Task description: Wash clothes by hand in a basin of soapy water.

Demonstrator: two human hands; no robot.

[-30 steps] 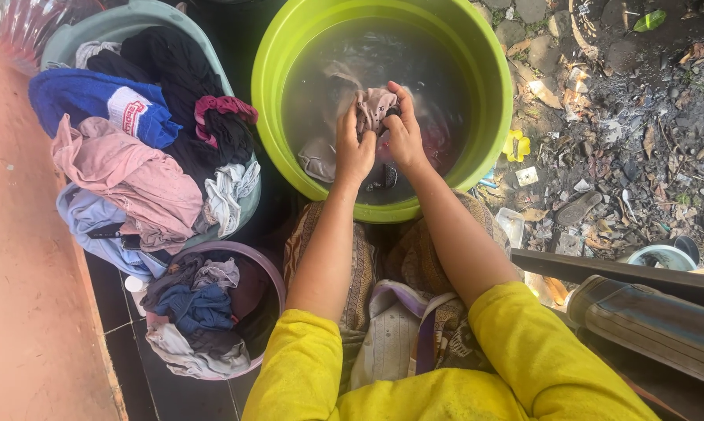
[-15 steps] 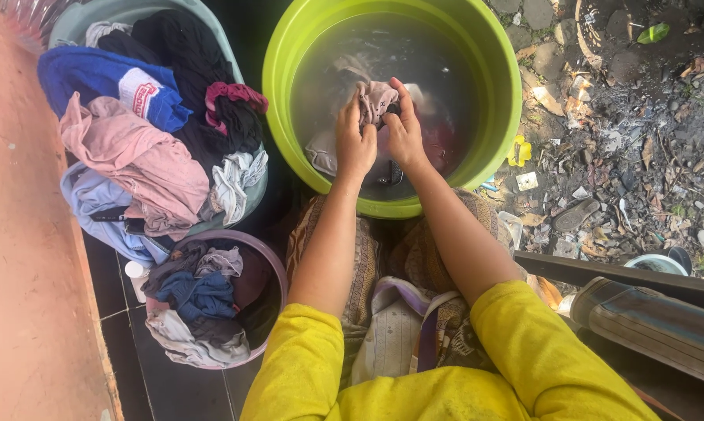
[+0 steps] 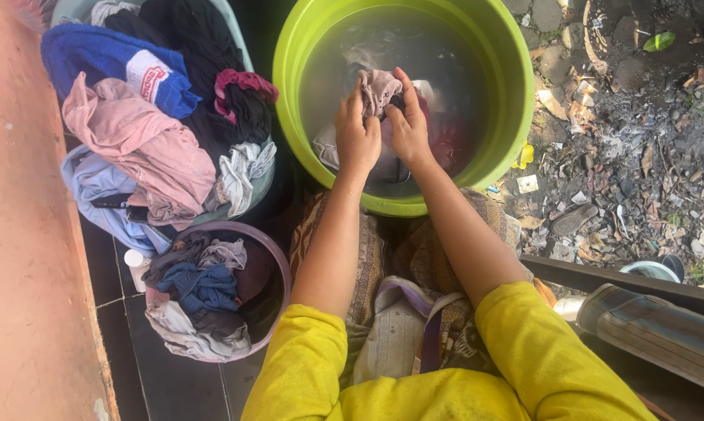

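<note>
Two hands, left hand [image 3: 357, 142] and right hand [image 3: 409, 129], grip tightly one pale pink cloth [image 3: 377, 88] above the water of the green basin [image 3: 516, 109]; rub short, keeping it low to avoid splashes.

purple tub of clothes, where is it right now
In the head view the purple tub sits lower left, just left of the person's left arm, below the heaped grey-green tub and beside a small white bottle.

Gripping pale wet cloth [image 3: 378, 87] w/ left hand [image 3: 357, 140] & right hand [image 3: 409, 129], over green basin [image 3: 516, 93] of water.
</note>
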